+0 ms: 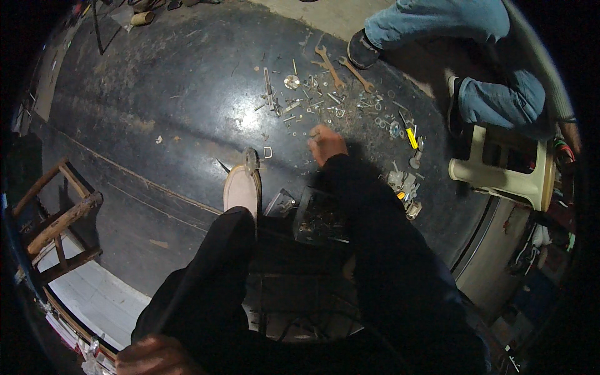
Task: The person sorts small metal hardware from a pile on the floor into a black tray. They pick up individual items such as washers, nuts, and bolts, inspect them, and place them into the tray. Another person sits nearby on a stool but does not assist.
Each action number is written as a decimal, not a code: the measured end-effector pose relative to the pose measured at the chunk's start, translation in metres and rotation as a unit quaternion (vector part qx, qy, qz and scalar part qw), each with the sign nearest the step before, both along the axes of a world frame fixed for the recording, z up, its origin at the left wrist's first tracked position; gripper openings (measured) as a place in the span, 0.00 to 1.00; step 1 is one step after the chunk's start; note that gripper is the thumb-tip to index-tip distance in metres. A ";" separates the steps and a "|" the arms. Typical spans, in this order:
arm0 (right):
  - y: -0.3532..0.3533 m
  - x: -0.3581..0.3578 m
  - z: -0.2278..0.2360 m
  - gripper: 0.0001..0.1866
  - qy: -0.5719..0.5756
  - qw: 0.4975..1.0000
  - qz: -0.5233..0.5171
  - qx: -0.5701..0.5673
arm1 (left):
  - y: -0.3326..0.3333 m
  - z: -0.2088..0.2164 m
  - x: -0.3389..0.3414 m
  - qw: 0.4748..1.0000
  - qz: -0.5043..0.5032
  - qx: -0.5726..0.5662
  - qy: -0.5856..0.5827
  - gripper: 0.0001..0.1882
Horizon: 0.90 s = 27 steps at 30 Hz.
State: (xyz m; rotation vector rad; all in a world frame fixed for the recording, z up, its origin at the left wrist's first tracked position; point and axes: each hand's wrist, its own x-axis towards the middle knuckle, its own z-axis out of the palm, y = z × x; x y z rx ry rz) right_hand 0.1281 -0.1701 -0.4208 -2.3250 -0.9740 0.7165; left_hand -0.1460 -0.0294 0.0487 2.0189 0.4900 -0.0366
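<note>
**A:** Where are the person's hands?

**B:** The bare right hand, in a dark sleeve, extends over a dark, scuffed floor, at the near edge of scattered small silvery metal hardware: bolts, washers, rings. The bare left hand is at the lower left, beside the dark-trousered leg.

**A:** Is either grip holding anything?

**B:** The right grip is curled, fingers drawn together; I cannot tell whether a small piece is pinched inside. The left is curled too, partly in shadow, its contents hidden.

**A:** How would the pieces handle?

**B:** Probably light, stiff and hard to break, perhaps slippery if oily. Flat washers seem best pinched by their rims, bolts by their shanks. The two rust-brown, open-ended metal wrenches, beyond the hand, look heavier; mid-shaft should balance best.

**A:** What else is close?

**B:** A small, pale rectangular metal loop lies near a beige shoe. A dark, open box sits nearer the body, with metal bits inside. To the right lies a yellow-handled tool. Beyond is another person in blue jeans.
</note>
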 end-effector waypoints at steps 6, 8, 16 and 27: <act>0.025 -0.007 -0.004 0.08 -0.099 0.995 0.011 -0.021 | -0.001 -0.003 0.000 0.999 0.020 -0.020 -0.022 0.08; 0.026 -0.008 -0.006 0.08 -0.116 0.993 0.017 0.001 | -0.001 -0.001 0.002 1.000 0.008 -0.001 0.013 0.08; 0.002 -0.005 0.020 0.07 -0.007 0.999 0.013 0.047 | 0.001 0.002 0.000 0.999 -0.012 0.024 0.023 0.09; -0.094 0.021 0.145 0.08 0.189 0.945 0.230 -0.134 | -0.018 0.008 -0.004 0.998 -0.049 0.003 -0.046 0.17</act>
